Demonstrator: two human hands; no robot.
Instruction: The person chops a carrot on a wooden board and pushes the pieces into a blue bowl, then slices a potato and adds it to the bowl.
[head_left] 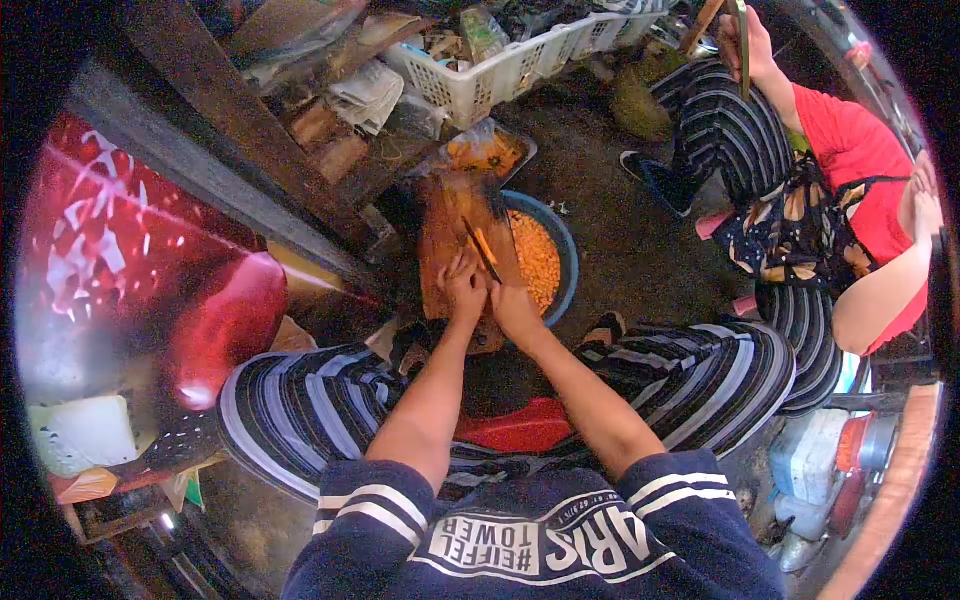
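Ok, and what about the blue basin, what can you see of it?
The blue basin is round, with a smooth rim that looks like plastic. It sits upright, low down on the dark floor, and holds many small orange pieces. The wooden board hides its left side, so whether the two touch can't be told. A tray lies just beyond it. The right hand is beside its near edge, contact unclear. Its base is hidden.

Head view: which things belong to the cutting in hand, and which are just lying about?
In use:
- knife in right hand
- orange strips
- wooden board
- blue tub of orange pieces

Apparently just lying about:
- white crate
- folded papers
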